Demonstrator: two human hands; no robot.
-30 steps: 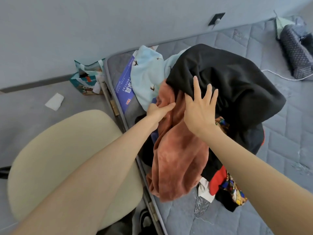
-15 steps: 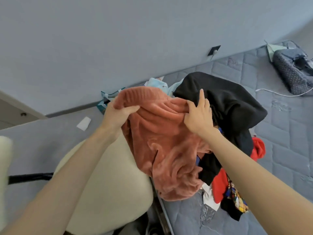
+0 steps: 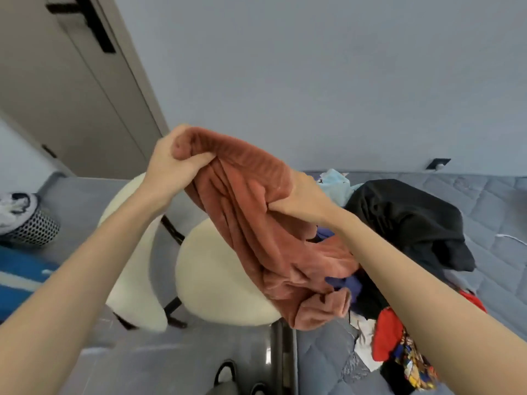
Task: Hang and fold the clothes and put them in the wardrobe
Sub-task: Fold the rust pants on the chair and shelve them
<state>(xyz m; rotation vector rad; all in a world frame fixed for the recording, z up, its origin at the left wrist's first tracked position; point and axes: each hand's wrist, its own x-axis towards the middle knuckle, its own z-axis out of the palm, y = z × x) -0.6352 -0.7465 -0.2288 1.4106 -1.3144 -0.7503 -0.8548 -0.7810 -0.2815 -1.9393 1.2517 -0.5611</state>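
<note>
The rust-orange fleece garment (image 3: 256,232) hangs lifted above the grey quilted mattress's (image 3: 490,280) left edge; left hand (image 3: 171,166) and right hand (image 3: 302,201) each clench its bunched upper edge, fingers curled tight.

Chair (image 3: 222,280) below — clothes pile (image 3: 405,223) right
</note>
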